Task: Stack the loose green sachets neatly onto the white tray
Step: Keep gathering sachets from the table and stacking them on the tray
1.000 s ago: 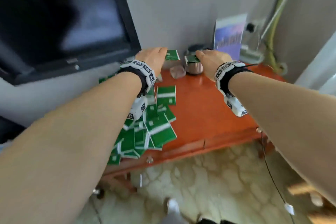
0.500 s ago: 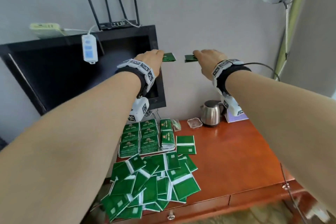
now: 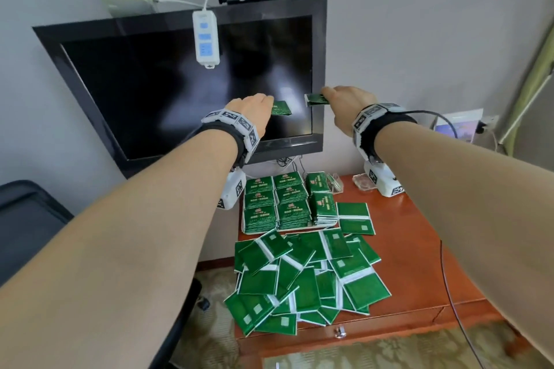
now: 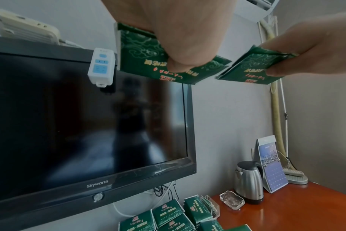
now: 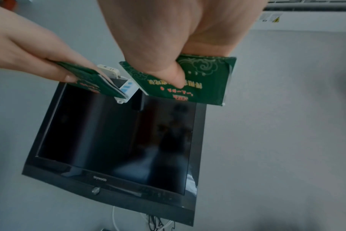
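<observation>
Eight neat stacks of printed green foil sachets (image 3: 277,202) already stand in rows at the back of the glossy reddish-brown wooden surface (image 3: 419,249), under the wall-mounted black flat television (image 3: 186,84). They presumably sit on the white tray, though only a thin pale edge (image 3: 299,228) shows beneath their front row, so I cannot confirm the tray itself.

In front of the stacks lies the biggest share of what is left: a sprawling heap of loose green sachets with white strips (image 3: 302,275), overlapping at all angles and reaching the front edge of the surface. One more sachet (image 3: 355,218) lies flat just beside the right-hand column of stacks. By my judgement the job is somewhere near the middle, with dozens of pieces not yet sorted.

Both arms are raised well above the surface, in front of the television. The left hand (image 3: 250,108) pinches a dark green sachet with gold scrollwork (image 4: 148,57), thumb pressed on its face and fingers (image 4: 178,65) curled over it. The right hand (image 3: 349,102) pinches a similar sachet (image 5: 199,78) the same way, thumb on top. The two held sachets are near each other but apart, neither yet over the stacks.
</observation>
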Tool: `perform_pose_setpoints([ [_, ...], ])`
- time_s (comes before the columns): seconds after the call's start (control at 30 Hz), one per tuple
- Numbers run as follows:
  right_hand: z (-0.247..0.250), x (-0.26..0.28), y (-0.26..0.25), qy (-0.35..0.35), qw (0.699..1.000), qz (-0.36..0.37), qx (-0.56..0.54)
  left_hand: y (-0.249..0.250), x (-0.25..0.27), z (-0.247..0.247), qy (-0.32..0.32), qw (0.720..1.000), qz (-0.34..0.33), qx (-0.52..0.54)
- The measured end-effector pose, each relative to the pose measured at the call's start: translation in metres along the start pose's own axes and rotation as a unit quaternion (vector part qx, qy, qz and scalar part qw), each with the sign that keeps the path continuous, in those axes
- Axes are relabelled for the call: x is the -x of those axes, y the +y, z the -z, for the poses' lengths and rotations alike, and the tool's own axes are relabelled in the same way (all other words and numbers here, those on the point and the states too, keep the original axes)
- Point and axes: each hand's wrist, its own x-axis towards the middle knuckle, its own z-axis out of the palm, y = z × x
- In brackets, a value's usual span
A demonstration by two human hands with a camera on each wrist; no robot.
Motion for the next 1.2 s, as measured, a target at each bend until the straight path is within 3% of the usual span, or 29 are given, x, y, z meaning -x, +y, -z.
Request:
perform_pose_setpoints([
  [0.43, -0.097, -0.097, -0.011, -0.048, 0.998, 0.046, -0.005, -0.044, -0.074, -0.101, -0.069, 0.996, 0.039, 0.027],
  [0.57, -0.157, -0.115, -0.018, -0.116, 0.990, 0.069, -0.029, -0.049, -0.094, -0.159, -0.113, 0.991, 0.045, 0.056],
  [1.0, -0.372, -0.070, -0.065, -0.333, 0.936, 0.097, -0.056, -0.027, -0.054, -0.401, -0.300, 0.945, 0.048, 0.125],
  [1.2, -0.429, -0.055, -0.070, -0.362, 0.925, 0.103, -0.055, -0.018, -0.041, -0.454, -0.304, 0.943, 0.036, 0.130],
])
